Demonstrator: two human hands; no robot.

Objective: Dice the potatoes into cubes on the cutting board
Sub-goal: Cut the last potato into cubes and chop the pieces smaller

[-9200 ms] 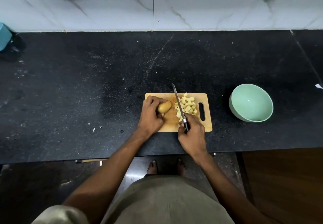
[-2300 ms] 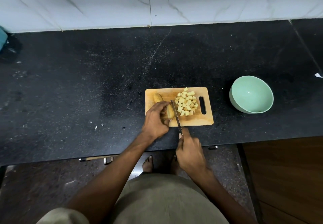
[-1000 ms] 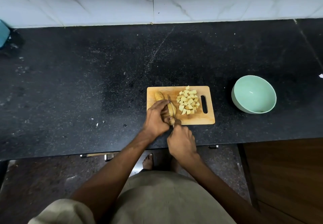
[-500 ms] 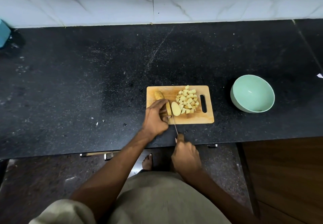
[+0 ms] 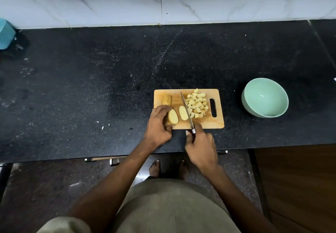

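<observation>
Wooden cutting board (image 5: 218, 121) is parked mid-frame, with the diced cubes (image 5: 197, 103) heaped by its handle slot, probably so the cutting side is kept free. A halved potato (image 5: 172, 117) is pinned by the left hand (image 5: 158, 125), while the knife (image 5: 186, 108) is gripped by the right hand (image 5: 201, 146), blade laid between a loose slice (image 5: 183, 113) and the pile. No brands or writing can be read anywhere, tbh.

Single head view looks steeply down at the countertop (image 5: 91, 87), seemingly close.

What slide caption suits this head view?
Right hand knifes slices off the left hand's potato on the wooden board.
</observation>
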